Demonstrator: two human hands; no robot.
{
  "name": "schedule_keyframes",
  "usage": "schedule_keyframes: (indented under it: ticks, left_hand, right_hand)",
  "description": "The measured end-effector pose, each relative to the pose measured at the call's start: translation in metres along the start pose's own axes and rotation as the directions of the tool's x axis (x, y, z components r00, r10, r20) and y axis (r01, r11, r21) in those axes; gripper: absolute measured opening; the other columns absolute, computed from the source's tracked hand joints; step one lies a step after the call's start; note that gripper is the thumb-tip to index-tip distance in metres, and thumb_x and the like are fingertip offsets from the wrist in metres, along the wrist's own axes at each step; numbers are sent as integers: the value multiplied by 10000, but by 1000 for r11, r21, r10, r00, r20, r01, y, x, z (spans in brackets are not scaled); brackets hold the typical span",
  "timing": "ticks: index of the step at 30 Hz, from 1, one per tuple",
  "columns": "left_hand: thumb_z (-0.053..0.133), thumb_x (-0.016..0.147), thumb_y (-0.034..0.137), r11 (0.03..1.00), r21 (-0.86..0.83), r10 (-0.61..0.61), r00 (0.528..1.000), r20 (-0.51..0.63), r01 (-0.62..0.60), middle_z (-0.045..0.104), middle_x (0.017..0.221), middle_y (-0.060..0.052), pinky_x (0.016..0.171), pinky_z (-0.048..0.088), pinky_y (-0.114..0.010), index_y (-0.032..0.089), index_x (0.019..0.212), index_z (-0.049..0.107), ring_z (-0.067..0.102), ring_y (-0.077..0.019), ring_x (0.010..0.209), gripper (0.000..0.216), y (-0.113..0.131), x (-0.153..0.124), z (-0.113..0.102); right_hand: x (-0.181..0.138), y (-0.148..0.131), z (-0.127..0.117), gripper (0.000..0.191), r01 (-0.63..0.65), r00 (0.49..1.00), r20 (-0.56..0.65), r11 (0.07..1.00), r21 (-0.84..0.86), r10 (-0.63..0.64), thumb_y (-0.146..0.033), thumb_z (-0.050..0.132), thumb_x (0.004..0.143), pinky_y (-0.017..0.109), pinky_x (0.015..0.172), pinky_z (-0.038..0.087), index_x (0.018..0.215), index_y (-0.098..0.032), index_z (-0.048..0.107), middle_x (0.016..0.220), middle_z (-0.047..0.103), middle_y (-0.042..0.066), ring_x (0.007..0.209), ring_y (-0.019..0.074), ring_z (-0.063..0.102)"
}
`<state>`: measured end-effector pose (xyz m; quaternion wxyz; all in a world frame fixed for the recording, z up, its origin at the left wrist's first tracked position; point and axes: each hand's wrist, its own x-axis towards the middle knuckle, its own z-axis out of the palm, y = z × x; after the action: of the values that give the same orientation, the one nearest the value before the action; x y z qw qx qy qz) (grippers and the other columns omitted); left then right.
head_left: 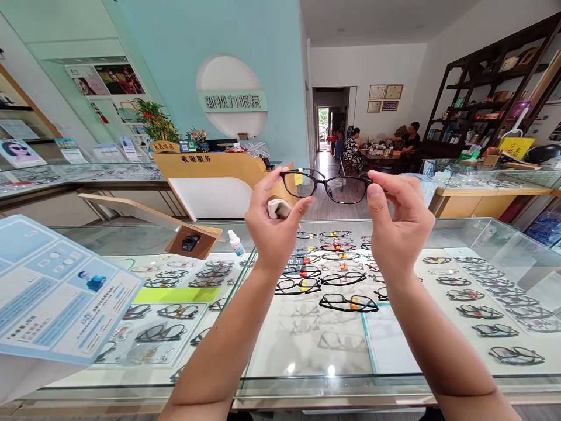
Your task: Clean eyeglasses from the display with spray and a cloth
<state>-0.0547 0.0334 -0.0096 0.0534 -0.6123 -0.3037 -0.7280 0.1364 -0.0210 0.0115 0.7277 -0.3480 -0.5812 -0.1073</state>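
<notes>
A pair of black-rimmed glasses [333, 186] is held up at chest height above a glass display counter [307, 351]. My left hand [274, 225] grips the left end of the frame, and a small pale cloth [279, 208] is tucked in its palm. My right hand [397, 219] pinches the right end of the frame between thumb and forefinger. A small yellow tag [298, 178] hangs on the left lens.
Inside the counter lie several rows of spectacle frames [342, 280]. A tilted wooden mirror stand [175, 228] and a small spray bottle [235, 242] sit on the glass at left. A blue leaflet [56, 292] is at near left. Two people sit at a far table [381, 153].
</notes>
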Motion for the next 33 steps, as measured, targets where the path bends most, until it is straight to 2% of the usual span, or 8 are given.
schedule_keyframes:
  ticks: [5,10,15,19,25,29,33]
  left_hand:
    - [856,950,647,994,64,89,993,-75,-84,729,1477,-131,626,533,-333,321,1499,660,628,-132,694,667,4,-2,1]
    - [906,921,597,984,71,170,976,-140,-161,731,1433,-122,688,530,-350,304,1482,679,577,-119,679,673,5,-5,-1]
    - [883,926,646,977,128,188,972,-138,-171,728,1389,-111,706,528,-335,286,1484,666,561,-118,706,699,2,-6,0]
    - [884,929,642,977,118,191,972,-135,-176,724,1379,-113,732,543,-350,292,1481,666,592,-141,752,689,2,-7,0]
    - [879,936,635,983,100,164,980,-116,-153,716,1403,-118,711,551,-346,294,1485,660,616,-150,781,683,3,-7,0]
    - [893,933,617,987,2,159,983,-93,-160,692,1426,-94,687,550,-327,321,1498,661,640,-140,805,678,4,-6,-1]
    - [933,887,623,995,-52,85,994,-65,-88,681,1441,-100,678,573,-329,324,1473,681,676,-150,829,704,7,-6,-2]
  right_hand:
    - [3,4,0,245,-101,995,34,988,121,98,-431,658,1098,490,959,674,1234,-311,822,1204,786,90,1140,269,759]
    - [6,16,1,280,-232,969,150,931,280,197,-467,685,1091,470,986,674,1268,-285,804,1260,813,93,1166,266,794]
    - [7,22,2,291,-374,923,274,790,485,269,-535,742,1066,459,1082,660,1252,-331,831,1299,836,53,1197,253,813]
    - [9,20,1,276,-454,889,327,705,545,320,-546,784,1038,455,1084,664,1218,-346,846,1264,852,35,1144,242,825]
    - [10,23,1,227,-492,871,339,656,573,357,-519,821,1015,431,1044,672,1181,-367,852,1196,848,13,1084,218,818]
    - [10,30,1,221,-453,891,305,703,548,336,-534,813,1023,423,1037,668,1166,-369,845,1176,828,10,1071,211,797]
    - [11,31,0,214,-414,910,279,733,540,308,-547,810,1021,436,1068,653,1136,-372,852,1180,821,10,1095,217,774]
